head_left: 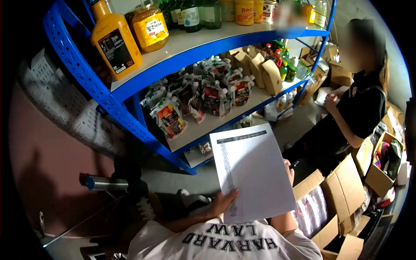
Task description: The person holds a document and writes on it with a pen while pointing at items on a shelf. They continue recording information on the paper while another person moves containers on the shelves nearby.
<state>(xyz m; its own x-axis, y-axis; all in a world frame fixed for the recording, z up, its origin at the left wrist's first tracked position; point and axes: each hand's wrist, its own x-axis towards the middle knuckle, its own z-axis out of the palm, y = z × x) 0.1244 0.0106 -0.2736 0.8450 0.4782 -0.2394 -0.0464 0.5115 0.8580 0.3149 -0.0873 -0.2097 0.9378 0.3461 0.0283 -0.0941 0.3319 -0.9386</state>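
My left hand (223, 203) is closed on the lower left edge of a white printed sheet (260, 177), its thumb lying on top. The sheet has a dark header bar and a column of small print down its left side. At the sheet's right edge, my right hand (290, 171) shows only in part, with a dark pen (294, 164) between its fingers; the rest of that hand is behind the paper.
Ahead stands a blue metal shelf (199, 58) with bottles, jars and many spouted pouches (214, 99). A person in black (364, 104) stands at the right. Open cardboard boxes (344, 186) crowd the lower right, one holding clear-wrapped goods (311, 208).
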